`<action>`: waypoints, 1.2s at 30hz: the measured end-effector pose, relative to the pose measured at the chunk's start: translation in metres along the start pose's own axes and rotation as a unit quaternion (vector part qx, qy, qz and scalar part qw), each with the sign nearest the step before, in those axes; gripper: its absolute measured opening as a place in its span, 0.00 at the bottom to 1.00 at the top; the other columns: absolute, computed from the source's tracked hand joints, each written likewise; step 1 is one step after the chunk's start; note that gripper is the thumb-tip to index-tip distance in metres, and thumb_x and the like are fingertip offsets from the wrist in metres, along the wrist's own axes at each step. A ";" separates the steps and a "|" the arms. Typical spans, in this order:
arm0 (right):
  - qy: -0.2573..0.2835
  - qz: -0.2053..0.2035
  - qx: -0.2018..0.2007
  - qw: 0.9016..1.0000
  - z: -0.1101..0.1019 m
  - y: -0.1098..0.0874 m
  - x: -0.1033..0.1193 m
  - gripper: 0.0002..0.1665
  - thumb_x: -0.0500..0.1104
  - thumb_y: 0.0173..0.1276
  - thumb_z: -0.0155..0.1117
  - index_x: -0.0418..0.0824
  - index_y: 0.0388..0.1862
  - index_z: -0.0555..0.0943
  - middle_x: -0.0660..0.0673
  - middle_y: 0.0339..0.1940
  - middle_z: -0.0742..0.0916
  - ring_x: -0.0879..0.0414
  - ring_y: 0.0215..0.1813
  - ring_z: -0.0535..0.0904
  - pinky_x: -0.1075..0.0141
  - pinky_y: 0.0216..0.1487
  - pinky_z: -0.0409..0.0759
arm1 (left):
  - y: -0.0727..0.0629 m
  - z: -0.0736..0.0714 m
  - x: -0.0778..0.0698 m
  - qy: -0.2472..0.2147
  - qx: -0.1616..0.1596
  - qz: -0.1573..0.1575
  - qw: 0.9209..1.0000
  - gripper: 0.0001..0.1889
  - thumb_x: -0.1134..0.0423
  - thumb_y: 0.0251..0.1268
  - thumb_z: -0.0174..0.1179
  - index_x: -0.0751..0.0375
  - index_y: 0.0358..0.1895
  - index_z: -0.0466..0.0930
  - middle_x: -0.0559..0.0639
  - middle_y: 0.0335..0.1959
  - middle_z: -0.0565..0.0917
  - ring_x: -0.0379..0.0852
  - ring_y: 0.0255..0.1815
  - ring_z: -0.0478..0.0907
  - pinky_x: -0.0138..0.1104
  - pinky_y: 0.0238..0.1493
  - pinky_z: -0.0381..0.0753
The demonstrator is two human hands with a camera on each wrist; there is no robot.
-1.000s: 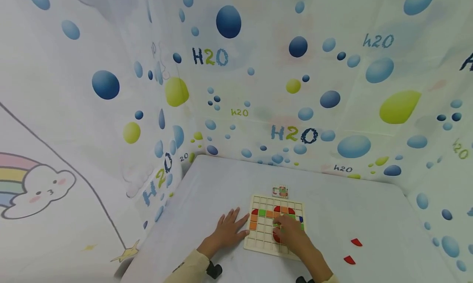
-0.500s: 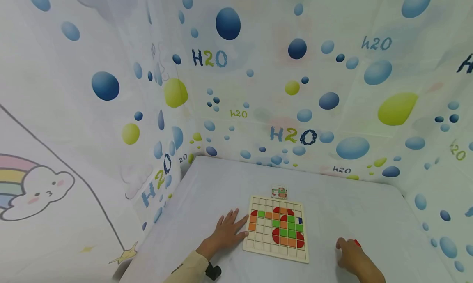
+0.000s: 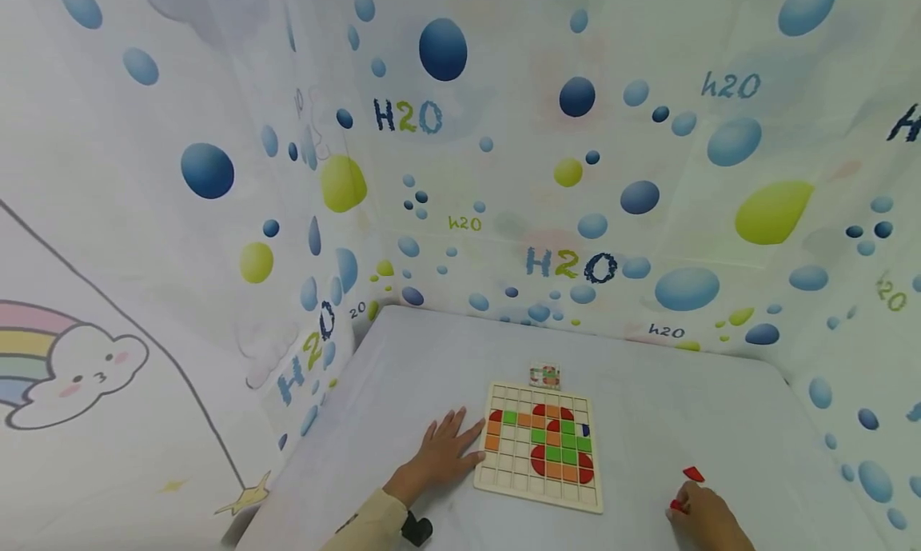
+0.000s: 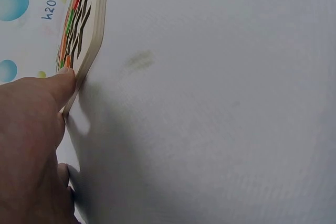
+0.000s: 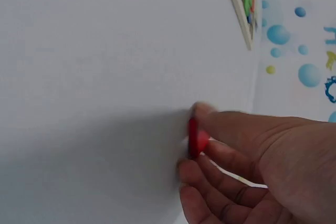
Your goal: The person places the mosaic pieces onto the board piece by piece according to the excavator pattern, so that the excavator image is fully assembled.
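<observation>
A cream grid board lies on the white table, with red, orange, green and blue tiles set in its cells. My left hand lies with fingers spread at the board's left edge; thumb and fingertips touch the rim. In the left wrist view the thumb is on the board's side. To the right of the board, my right hand pinches a red quarter-circle tile between thumb and fingers, close over the table. Just beyond those fingers lies another red quarter-circle tile.
Behind the board lies a small card printed with a coloured pattern. A patterned cloth wall rises at the table's back and sides. Near the left sleeve is a black object.
My right hand has left the board and moved right to the loose red tiles, taking hold of the nearer one. The left hand has stayed at the board's edge.
</observation>
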State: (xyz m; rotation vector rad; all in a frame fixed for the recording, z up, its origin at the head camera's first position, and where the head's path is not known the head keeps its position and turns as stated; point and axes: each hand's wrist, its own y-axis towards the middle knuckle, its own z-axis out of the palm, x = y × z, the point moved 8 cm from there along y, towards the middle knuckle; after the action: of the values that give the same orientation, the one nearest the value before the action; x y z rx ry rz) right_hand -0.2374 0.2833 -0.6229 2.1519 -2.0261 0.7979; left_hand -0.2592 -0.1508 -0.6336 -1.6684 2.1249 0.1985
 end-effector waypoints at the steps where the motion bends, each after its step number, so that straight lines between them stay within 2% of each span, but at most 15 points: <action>1: 0.010 0.003 -0.004 1.000 0.001 0.001 0.001 0.16 0.38 0.68 0.75 0.30 0.37 0.75 0.44 0.29 0.82 0.51 0.34 0.78 0.52 0.41 0.82 | -0.001 0.000 0.000 0.000 -0.001 -0.001 1.000 0.36 0.34 0.79 0.51 0.41 0.84 0.61 0.59 0.87 0.54 0.64 0.87 0.49 0.65 0.82 0.48; 6: 0.033 0.011 -0.011 0.999 0.009 0.002 0.016 0.21 0.41 0.67 0.77 0.29 0.43 0.75 0.44 0.28 0.81 0.52 0.32 0.76 0.55 0.39 0.82 | -0.002 -0.002 -0.003 -0.003 -0.006 0.005 1.000 0.35 0.36 0.80 0.52 0.42 0.84 0.62 0.61 0.87 0.55 0.65 0.87 0.50 0.66 0.81 0.49; 10: 0.036 0.006 -0.007 0.999 0.019 0.006 0.031 0.18 0.36 0.66 0.77 0.30 0.46 0.77 0.43 0.33 0.82 0.52 0.35 0.78 0.51 0.46 0.87 | -0.001 0.000 -0.003 -0.001 -0.002 0.009 1.000 0.35 0.36 0.80 0.52 0.43 0.84 0.62 0.61 0.86 0.55 0.65 0.86 0.50 0.66 0.81 0.49; 14: 0.049 0.001 -0.014 0.999 0.025 0.008 0.040 0.16 0.32 0.64 0.77 0.33 0.45 0.78 0.43 0.35 0.80 0.52 0.37 0.76 0.51 0.51 0.87 | 0.000 0.002 -0.002 -0.003 0.000 0.004 1.000 0.36 0.35 0.79 0.52 0.42 0.84 0.62 0.60 0.87 0.55 0.64 0.87 0.50 0.65 0.81 0.49; 21: 0.042 -0.022 -0.042 0.998 0.026 0.013 0.050 0.10 0.32 0.66 0.75 0.34 0.42 0.81 0.44 0.36 0.79 0.53 0.38 0.74 0.53 0.50 0.87 | 0.002 0.002 0.000 0.002 -0.004 0.000 1.000 0.36 0.34 0.79 0.51 0.41 0.84 0.61 0.59 0.87 0.55 0.64 0.87 0.50 0.64 0.82 0.49; 26: 0.048 -0.026 -0.070 0.996 0.022 0.029 0.055 0.11 0.34 0.70 0.73 0.32 0.47 0.81 0.43 0.38 0.80 0.52 0.40 0.75 0.52 0.51 0.86 | 0.000 -0.001 -0.001 -0.002 -0.008 0.004 1.000 0.36 0.35 0.79 0.52 0.42 0.84 0.62 0.60 0.87 0.55 0.65 0.87 0.50 0.65 0.81 0.48; 31: 0.077 -0.011 -0.088 0.993 0.018 0.051 0.053 0.11 0.33 0.72 0.70 0.31 0.50 0.81 0.42 0.39 0.80 0.50 0.42 0.74 0.56 0.47 0.83 | 0.000 0.000 -0.001 -0.001 -0.005 0.006 1.000 0.36 0.35 0.80 0.51 0.42 0.84 0.61 0.60 0.87 0.54 0.64 0.87 0.49 0.65 0.82 0.48; 36: 0.096 -0.014 -0.108 0.989 0.016 0.066 0.057 0.12 0.33 0.72 0.69 0.30 0.50 0.81 0.41 0.39 0.81 0.50 0.42 0.74 0.59 0.45 0.81 | -0.002 0.000 -0.001 -0.005 -0.003 0.008 1.000 0.36 0.35 0.80 0.51 0.42 0.84 0.61 0.60 0.87 0.54 0.64 0.87 0.49 0.65 0.82 0.48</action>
State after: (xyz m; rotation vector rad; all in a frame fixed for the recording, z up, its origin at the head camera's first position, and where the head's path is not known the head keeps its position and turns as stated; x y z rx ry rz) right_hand -0.2961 0.2169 -0.6315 1.9038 -1.8871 0.7152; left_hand -0.2575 -0.1507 -0.6332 -1.6523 2.1332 0.2178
